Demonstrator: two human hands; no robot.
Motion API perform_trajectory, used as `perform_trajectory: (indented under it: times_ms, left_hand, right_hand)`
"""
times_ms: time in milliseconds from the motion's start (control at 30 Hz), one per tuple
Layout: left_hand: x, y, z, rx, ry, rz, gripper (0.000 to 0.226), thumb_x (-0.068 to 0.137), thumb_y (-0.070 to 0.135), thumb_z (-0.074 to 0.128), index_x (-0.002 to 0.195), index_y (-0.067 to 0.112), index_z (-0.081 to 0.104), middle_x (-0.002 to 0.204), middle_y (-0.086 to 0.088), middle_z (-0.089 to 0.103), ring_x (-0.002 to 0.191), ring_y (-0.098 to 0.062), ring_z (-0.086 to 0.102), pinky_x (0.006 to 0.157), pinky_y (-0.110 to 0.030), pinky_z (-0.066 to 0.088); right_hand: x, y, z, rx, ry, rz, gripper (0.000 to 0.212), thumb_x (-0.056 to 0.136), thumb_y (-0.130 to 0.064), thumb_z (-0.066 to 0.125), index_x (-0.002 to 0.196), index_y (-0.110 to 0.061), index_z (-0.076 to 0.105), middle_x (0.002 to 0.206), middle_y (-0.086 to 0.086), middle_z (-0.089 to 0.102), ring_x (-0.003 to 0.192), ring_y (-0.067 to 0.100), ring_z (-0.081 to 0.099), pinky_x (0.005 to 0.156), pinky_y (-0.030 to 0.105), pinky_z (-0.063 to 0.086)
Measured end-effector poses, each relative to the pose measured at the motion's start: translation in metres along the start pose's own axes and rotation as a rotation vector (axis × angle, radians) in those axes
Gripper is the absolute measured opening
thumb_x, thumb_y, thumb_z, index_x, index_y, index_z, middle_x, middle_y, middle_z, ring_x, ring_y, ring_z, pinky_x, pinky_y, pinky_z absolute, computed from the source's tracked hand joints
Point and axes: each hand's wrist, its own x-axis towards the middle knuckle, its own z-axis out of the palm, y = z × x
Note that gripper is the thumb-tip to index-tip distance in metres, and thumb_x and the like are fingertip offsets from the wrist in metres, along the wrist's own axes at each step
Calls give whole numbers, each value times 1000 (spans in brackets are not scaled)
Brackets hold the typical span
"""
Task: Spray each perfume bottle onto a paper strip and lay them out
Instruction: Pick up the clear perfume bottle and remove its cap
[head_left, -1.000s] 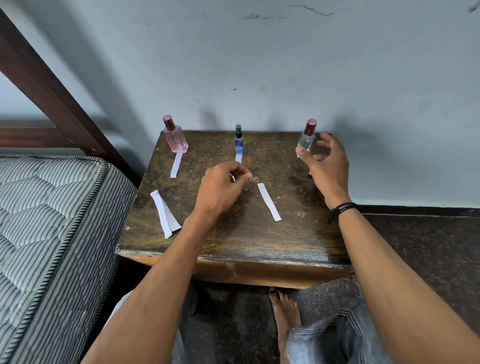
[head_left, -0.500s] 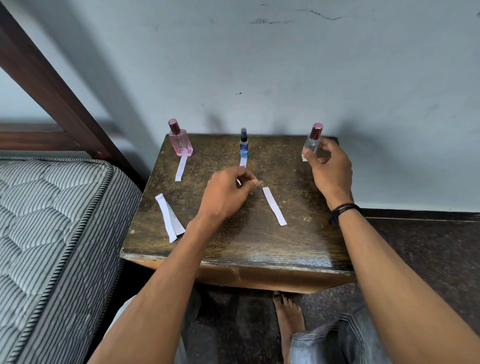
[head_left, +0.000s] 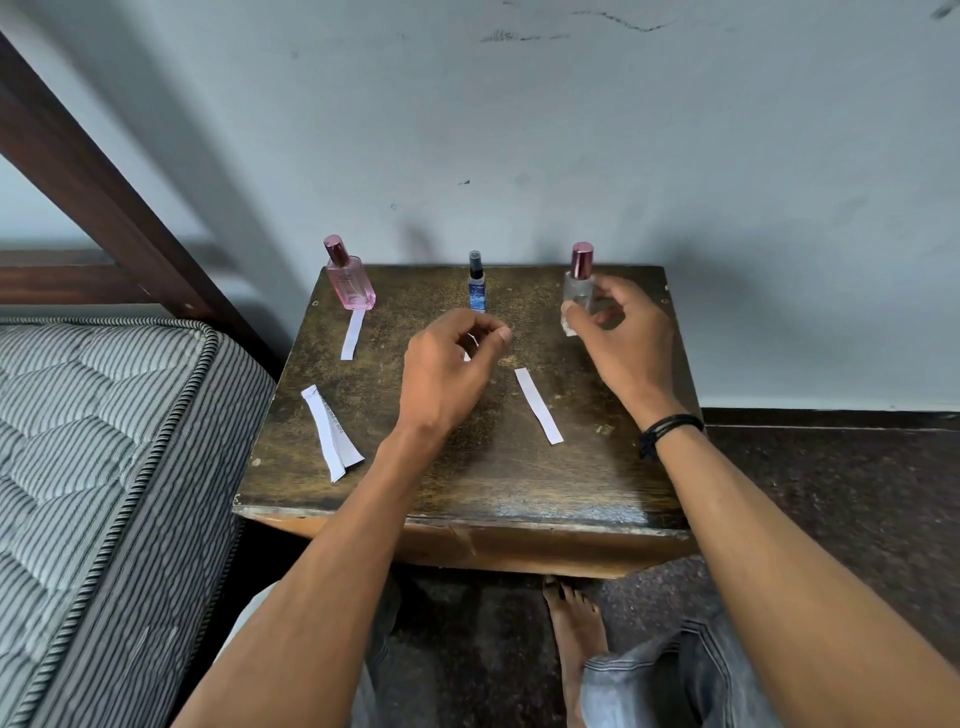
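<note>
Progress is judged as approx. two thirds. A paper strip (head_left: 353, 335) is laid just in front of the pink bottle (head_left: 349, 283), so that one seems done, though wetness cannot be seen. By the blue bottle (head_left: 477, 288) a second strip (head_left: 470, 349) is seen only in part, under the left hand (head_left: 447, 374). Its fingers are curled w/ thumb near forefinger, but whether the strip is pinched or let go cannot be told. The clear bottle (head_left: 579, 291), at the back right of the table (head_left: 467, 493), is grasped by the right hand (head_left: 618, 338), thumb in front, fingers behind; the cap is on it. No strip is laid before this btl. One loose strip (head_left: 538, 405) lies btw. the hands, probably meant for it. Spare strips (head_left: 331, 434) are near the table's left edge. Left to do, as judged: cap off, spray, lay the strip down.
</note>
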Motion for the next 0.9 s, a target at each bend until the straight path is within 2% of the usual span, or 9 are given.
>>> perform_trajectory:
  times_ms: [167, 267, 333, 400, 467, 600, 667, 767, 900]
  left_hand:
    - [-3, 7, 2, -151, 227, 27, 9, 92, 23, 72, 97, 16, 73, 90, 2, 72, 77, -5, 63, 70, -22, 50]
    - [-5, 6, -1, -319, 184, -20, 20, 92, 23, 73, 109, 14, 72, 101, -4, 73, 91, -12, 69, 81, -30, 55]
    - [-7, 5, -4, -408, 100, -35, 29, 92, 24, 73, 121, 17, 69, 110, -3, 74, 103, -17, 70, 89, -36, 56]
    - [-10, 7, -5, -477, 39, -35, 33, 93, 18, 71, 126, 15, 67, 115, -1, 74, 109, -17, 70, 90, -34, 57]
    - [-12, 7, -6, -523, 25, -37, 35, 93, 11, 71, 127, 12, 67, 115, 0, 75, 109, -18, 70, 89, -32, 57]
    - [-16, 5, -7, -544, 61, -64, 31, 91, 8, 73, 121, 8, 71, 108, -3, 77, 101, -26, 73, 89, -47, 58]
    - [-19, 7, -9, -574, 93, -85, 27, 90, 7, 73, 117, 7, 72, 104, -3, 78, 96, -25, 73, 83, -43, 60]
    - [-24, 10, -12, -649, 123, -113, 24, 90, 8, 74, 114, 12, 73, 101, -3, 78, 93, -21, 73, 77, -34, 60]
    - [-27, 8, -17, -721, 231, -161, 24, 90, 7, 73, 114, 8, 71, 96, -2, 78, 88, -16, 71, 75, -29, 58]
  right_hand:
    - [-13, -6, 8, -27, -102, -139, 26, 85, -27, 79, 109, -24, 70, 97, -14, 67, 84, 4, 64, 73, 11, 48]
    - [-18, -11, 12, -2, -189, -195, 25, 84, -23, 79, 107, -19, 69, 96, -8, 69, 84, 6, 64, 73, 9, 48]
    - [-22, -15, 13, 11, -243, -207, 26, 84, -25, 78, 107, -18, 69, 98, -8, 69, 85, 6, 65, 74, 14, 51]
    - [-25, -17, 15, 19, -289, -203, 29, 83, -28, 78, 109, -18, 69, 99, -10, 68, 88, 4, 64, 76, 18, 52]
    - [-30, -19, 15, 27, -331, -209, 30, 81, -29, 77, 108, -20, 68, 98, -13, 67, 87, 2, 63, 75, 19, 51]
    - [-39, -25, 13, 40, -395, -237, 28, 82, -27, 77, 108, -21, 68, 92, -12, 68, 79, 5, 63, 68, 20, 50]
    - [-44, -27, 10, 48, -411, -238, 30, 84, -27, 75, 113, -23, 69, 93, -11, 69, 81, 7, 64, 70, 24, 52]
    - [-50, -27, 3, 22, -442, -220, 44, 85, -29, 74, 128, -27, 67, 97, -18, 69, 82, 3, 64, 74, 19, 51]
    - [-53, -23, -8, 33, -463, -154, 47, 86, -24, 74, 132, -32, 65, 92, -20, 65, 76, 3, 57, 72, 18, 47]
